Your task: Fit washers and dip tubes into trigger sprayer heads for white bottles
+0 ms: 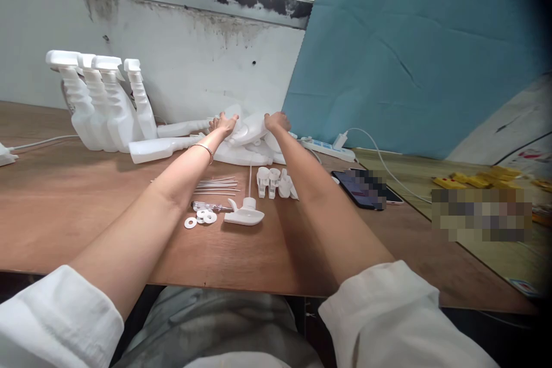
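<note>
From the head camera, both bare arms stretch far across the brown wooden table (64,213) toward the wall. The left hand (223,123) and the right hand (276,121) both rest on a heap of white plastic parts (250,138) at the table's far edge, just under the stained white wall. The left hand lies palm down with its fingers spread over the top of the heap; the right hand is curled over a rounded white piece, but whether it truly grips it cannot be told from here. A thin bracelet (206,149) sits on the left wrist.

The heap runs roughly left to right along the wall. Out of its left side stick two long white nozzle tubes (172,138), their long axis nearly level, pointing left toward a row of white spray-gun bodies (101,98) that stand upright, heads up, just beside them.

Nearer the person, between the forearms, lie a bundle of thin white straws (215,185) pointing left-right, a few white washers (200,218), a small screwdriver (211,206), a white trigger piece (244,215) and a cluster of small white caps (276,182). To the right lie a power strip (330,149) with a white cable, and a dark phone (357,187). A blue sheet (409,52) hangs behind them.
</note>
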The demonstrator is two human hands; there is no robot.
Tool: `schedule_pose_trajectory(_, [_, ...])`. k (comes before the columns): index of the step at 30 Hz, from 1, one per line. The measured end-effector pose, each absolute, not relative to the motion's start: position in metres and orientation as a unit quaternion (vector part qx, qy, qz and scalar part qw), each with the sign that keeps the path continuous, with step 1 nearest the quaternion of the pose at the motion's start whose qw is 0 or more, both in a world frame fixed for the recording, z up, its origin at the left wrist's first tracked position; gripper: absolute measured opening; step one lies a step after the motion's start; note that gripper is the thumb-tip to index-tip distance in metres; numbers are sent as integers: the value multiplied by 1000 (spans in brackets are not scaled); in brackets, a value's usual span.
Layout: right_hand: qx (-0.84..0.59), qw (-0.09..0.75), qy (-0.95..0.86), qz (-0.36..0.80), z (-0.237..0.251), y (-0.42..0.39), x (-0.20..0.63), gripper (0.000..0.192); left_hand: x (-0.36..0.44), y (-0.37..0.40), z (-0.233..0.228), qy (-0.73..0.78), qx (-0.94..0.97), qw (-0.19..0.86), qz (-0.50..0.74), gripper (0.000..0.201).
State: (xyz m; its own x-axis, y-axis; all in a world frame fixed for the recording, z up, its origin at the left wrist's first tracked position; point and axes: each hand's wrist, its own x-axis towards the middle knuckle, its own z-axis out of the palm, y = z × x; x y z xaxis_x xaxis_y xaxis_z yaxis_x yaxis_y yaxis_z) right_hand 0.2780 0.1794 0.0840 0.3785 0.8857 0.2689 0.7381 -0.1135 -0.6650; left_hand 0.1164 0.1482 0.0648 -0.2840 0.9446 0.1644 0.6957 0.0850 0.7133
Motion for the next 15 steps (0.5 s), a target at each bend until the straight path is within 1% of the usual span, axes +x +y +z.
schedule_pose_trajectory(3, [-750, 353, -558, 47, 78, 175, 272, 51, 123, 145, 60, 708, 601, 176, 326, 75])
schedule_pose_trajectory(5, [-746, 333, -576, 29, 73, 173, 266, 56, 129, 145, 55, 700, 625, 171, 301, 82])
schedule_pose_trajectory(7, [-739, 313, -596, 19, 69, 172, 261, 54, 133, 144, 52, 689, 653, 157, 274, 87])
schedule_pose_trajectory(11, [-722, 283, -632, -11, 67, 169, 256, 42, 131, 141, 50, 648, 723, 118, 209, 94])
schedule_pose_trajectory(15, [-708, 262, -654, -46, 69, 162, 256, 37, 122, 134, 54, 600, 785, 72, 134, 107])
